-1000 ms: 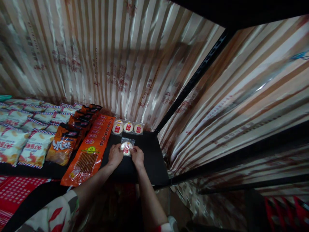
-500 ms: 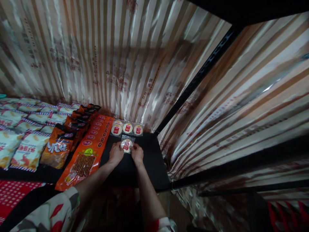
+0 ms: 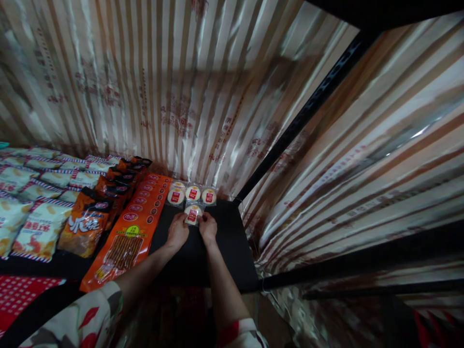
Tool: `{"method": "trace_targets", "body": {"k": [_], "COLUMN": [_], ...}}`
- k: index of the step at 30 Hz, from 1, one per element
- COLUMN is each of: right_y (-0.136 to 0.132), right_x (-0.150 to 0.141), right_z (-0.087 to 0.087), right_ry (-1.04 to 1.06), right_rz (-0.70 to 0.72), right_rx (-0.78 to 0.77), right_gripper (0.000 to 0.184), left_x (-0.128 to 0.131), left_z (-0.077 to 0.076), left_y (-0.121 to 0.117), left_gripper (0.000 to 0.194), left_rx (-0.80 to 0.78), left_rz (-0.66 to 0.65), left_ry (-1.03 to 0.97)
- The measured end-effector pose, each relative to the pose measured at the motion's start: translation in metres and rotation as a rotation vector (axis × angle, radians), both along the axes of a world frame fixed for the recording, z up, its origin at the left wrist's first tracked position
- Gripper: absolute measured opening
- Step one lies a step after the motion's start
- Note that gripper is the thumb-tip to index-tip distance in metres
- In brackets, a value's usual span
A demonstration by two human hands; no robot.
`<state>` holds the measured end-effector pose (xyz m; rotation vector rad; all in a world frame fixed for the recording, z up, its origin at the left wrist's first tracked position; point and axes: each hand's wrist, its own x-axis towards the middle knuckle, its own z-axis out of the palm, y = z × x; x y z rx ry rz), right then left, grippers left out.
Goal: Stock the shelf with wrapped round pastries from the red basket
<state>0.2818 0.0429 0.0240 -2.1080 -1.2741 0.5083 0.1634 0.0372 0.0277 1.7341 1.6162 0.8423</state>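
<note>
A small clear packet with a round white cracker-like snack and a red label [image 3: 193,215] lies between my hands on the black shelf [image 3: 226,241]. My left hand [image 3: 178,231] pinches its left edge, and my right hand [image 3: 208,227] pinches its right edge. Just behind it, a row of like round packets [image 3: 193,193] lies against the back covering. The held packet's far edge meets that row. Left of my hands is a long orange bag of brown sticks [image 3: 136,217].
Orange-and-black snack bags [image 3: 84,224] and rows of white snack bags [image 3: 42,229] fill the shelf's left. A black slanted post [image 3: 293,130] rises at the right back corner. Striped, shiny sheeting [image 3: 155,87] hangs behind. Red checked cloth [image 3: 27,299] shows at lower left.
Both hands have moved the round snack packet slightly away from me, up to the row behind. The camera view has shifted a little.
</note>
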Motion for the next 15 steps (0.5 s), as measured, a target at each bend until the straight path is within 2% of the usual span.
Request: {"method": "trace_targets", "body": {"k": [6,15], "right_y": [0.009,0.024], "right_x": [0.002,0.003], "right_z": [-0.003,-0.007], "right_ry": [0.002,-0.01], "right_rz": [-0.003,-0.012], "right_rx": [0.026,0.055], "right_gripper": [0.024,0.024], "left_x": [0.004,0.009], "left_z": [-0.006,-0.003], "left_y": [0.01,0.022], "left_gripper": [0.039,0.041], "left_rx": [0.03,0.011], "left_rz": [0.011,0.011], "left_ry": [0.026,0.01]}}
